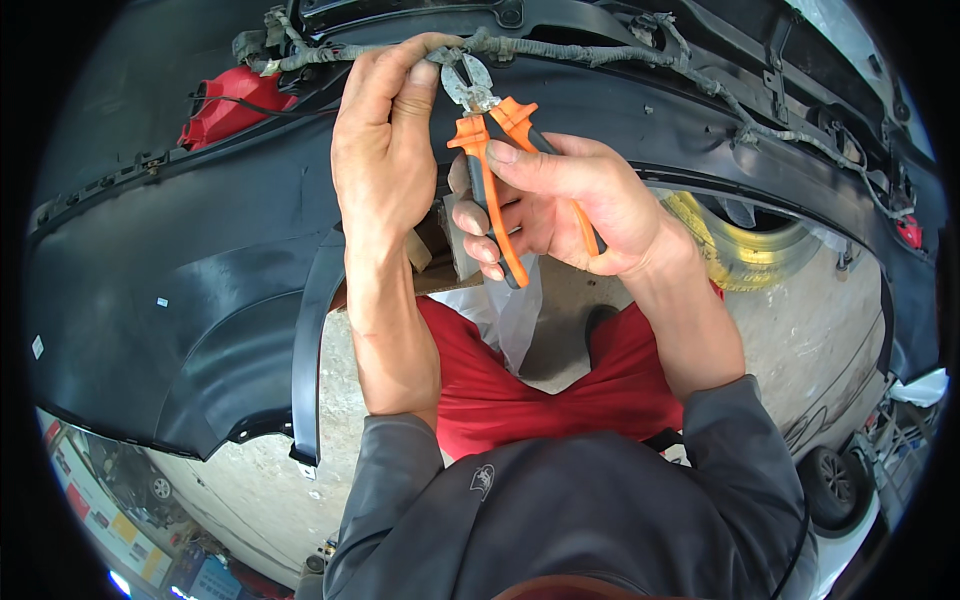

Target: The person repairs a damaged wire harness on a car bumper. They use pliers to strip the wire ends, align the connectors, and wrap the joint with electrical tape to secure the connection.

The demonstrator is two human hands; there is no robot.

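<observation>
A grey, dirty wiring harness (590, 50) in corrugated sleeving runs along the top edge of a large black bumper cover (220, 270). With its fingers curled and thumb pressed in, my left hand (385, 140) grips the harness left of centre. My right hand (590, 205) is wrapped around combination pliers (470, 132) with orange and black handles. Their metal jaws are spread apart and point up at the harness, right beside my left fingertips. I cannot tell whether the jaws touch it.
A red lamp-like part (235, 105) is at the upper left, with a thin black cable over it. Beyond the bumper's right side lies a yellow-marked tyre (745, 250). A clear plastic bag (515, 310) hangs between my knees. At the lower right stands a wheel (835, 485).
</observation>
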